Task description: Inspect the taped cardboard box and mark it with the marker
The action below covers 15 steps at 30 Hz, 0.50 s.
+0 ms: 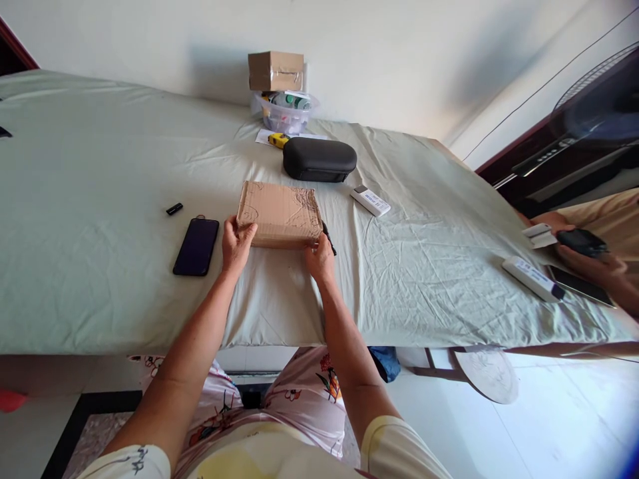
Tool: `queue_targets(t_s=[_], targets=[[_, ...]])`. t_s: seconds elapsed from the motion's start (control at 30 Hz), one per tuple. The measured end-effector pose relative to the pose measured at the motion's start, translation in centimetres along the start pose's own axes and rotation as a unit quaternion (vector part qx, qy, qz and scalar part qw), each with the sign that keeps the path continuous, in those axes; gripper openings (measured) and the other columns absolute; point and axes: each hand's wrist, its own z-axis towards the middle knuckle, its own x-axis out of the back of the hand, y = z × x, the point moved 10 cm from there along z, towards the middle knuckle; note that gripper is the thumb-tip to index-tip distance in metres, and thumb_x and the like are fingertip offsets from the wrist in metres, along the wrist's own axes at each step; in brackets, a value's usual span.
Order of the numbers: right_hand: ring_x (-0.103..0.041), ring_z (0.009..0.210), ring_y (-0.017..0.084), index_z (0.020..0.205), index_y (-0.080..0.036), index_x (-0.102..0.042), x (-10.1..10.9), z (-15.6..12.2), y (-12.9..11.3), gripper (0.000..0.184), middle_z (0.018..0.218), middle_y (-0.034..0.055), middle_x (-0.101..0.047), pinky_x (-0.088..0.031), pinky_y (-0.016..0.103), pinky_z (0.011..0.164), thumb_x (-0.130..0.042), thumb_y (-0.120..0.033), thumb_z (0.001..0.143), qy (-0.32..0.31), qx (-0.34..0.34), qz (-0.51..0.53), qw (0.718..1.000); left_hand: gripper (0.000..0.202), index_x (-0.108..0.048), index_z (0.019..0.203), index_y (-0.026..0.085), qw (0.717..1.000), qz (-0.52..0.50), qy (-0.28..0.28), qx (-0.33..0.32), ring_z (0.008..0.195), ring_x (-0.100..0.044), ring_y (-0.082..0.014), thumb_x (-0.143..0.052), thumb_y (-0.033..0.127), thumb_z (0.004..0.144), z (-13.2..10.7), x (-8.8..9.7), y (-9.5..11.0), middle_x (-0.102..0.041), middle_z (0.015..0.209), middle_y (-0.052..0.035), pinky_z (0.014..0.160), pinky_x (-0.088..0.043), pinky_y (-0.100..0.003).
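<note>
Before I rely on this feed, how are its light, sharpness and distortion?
Head view throughout: glare whitens the floor at lower right; a soft shadow lies on the wall left of the upper box; the held cardboard box looks fairly sharp, the other person's hand softer; the right side appears stretched, with a blue fringe in the bottom-right corner.

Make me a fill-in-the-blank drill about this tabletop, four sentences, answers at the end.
1. The left hand and the right hand grip a flat box made of ____.
2. From the person's viewpoint, the phone lies to the ____ of the flat box.
3. The hard case beyond the flat box is ____ in colour.
4. Of the carton and the plastic tub by the wall, the upper one is the ____.

Missing words: cardboard; left; black; carton.
</note>
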Motion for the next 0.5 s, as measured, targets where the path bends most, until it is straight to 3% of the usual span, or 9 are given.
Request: queue_targets(t_s=[0.2, 0.4, 0.5], targets=[[-0.064, 0.094, 0.024, 0.121, -0.022, -0.062, 0.1, 0.1, -0.1, 0.043, 0.106, 0.0099, -0.072, -0.056, 0.047, 0.095, -0.059, -0.024, 0.078, 0.008, 0.015, 0.012, 1.0, 0.081, -0.055, 0.138, 0.017, 0.985, 0.174, -0.012, 0.015, 0.128, -0.07, -0.0389, -0.086, 0.056, 0.074, -0.7, -0.3, -1.5, -0.07, 0.137, -0.0232, 0.109, -0.057, -0.053], [-0.063, 0.09, 0.025, 0.108, -0.021, -0.064, 0.2, -0.1, 0.3, 0.03, 0.098, 0.0092, -0.071, -0.055, 0.047, 0.091, -0.064, -0.033, 0.081, -0.001, -0.017, -0.047, 0.999, 0.058, -0.063, 0.108, 0.015, 0.965, 0.263, 0.003, 0.021, 0.126, -0.068, -0.0491, -0.09, 0.048, 0.069, -1.2, -0.2, -1.4, -0.074, 0.117, -0.0264, 0.112, -0.049, -0.068], [-0.062, 0.088, 0.022, 0.11, -0.022, -0.064, 1.0, 0.1, -0.2, 0.031, 0.096, 0.0069, -0.07, -0.055, 0.043, 0.089, -0.063, -0.036, 0.083, 0.027, -0.014, -0.018, 0.999, 0.057, -0.061, 0.11, 0.013, 0.966, 0.257, -0.001, 0.025, 0.123, -0.068, -0.0479, -0.088, 0.048, 0.073, -1.4, -0.4, -0.2, -0.073, 0.116, -0.0254, 0.109, -0.051, -0.066]])
